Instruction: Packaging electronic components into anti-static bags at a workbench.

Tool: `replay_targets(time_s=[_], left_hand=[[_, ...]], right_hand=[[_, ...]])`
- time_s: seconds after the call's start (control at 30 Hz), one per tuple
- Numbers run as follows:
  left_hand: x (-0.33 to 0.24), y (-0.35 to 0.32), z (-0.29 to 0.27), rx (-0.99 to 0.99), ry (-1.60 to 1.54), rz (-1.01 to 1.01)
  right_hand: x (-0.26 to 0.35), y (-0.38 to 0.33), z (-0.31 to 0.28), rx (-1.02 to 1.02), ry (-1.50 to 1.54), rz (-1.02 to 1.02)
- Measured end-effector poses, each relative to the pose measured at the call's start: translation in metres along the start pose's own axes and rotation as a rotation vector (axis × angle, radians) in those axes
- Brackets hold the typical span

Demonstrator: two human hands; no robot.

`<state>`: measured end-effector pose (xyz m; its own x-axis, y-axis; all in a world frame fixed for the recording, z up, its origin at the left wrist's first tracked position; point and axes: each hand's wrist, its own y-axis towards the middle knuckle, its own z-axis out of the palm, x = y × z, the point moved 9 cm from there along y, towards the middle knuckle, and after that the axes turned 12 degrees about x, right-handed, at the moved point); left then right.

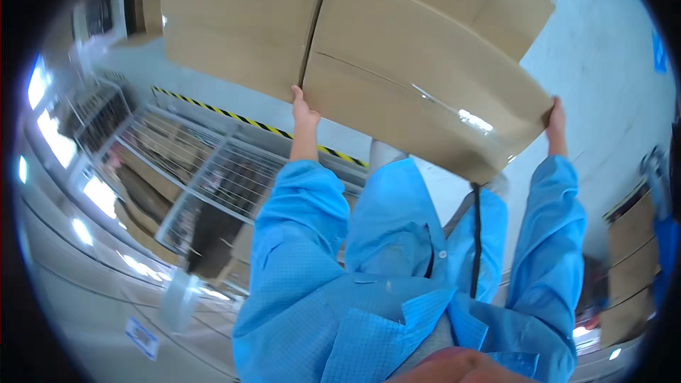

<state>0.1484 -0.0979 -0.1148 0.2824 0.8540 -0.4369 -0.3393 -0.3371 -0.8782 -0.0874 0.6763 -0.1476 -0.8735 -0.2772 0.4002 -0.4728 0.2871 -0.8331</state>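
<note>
A large brown cardboard box [418,78] with a strip of shiny tape along its side spans the space in front of me. My left hand [305,110] grips its lower left corner, thumb up beside the dark gap. At the far right corner, my right hand [557,117] is closed around the edge; its fingers are partly hidden behind the cardboard. Across that gap, a second cardboard box [241,28] sits close against the left end. Both my arms are stretched forward in blue sleeves.
More cardboard boxes [489,0] stand beyond the held one. To the left is a wire cage [213,177] with cardboard in it, near a yellow-black floor stripe [234,115]. Stacked boxes [630,266] are at the right, and pale floor [603,50] shows on that side.
</note>
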Motion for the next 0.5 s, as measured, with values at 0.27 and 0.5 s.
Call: replay_targets(time_s=[0.27,0.5], left_hand=[[-0.026,-0.014,-0.034,-0.183,-0.028,0.194],[-0.038,-0.043,-0.044,-0.232,0.106,0.356]], right_hand=[[0.012,-0.031,0.045,0.022,-0.131,0.219],[-0.038,-0.021,0.056,0.117,0.191,0.341]])
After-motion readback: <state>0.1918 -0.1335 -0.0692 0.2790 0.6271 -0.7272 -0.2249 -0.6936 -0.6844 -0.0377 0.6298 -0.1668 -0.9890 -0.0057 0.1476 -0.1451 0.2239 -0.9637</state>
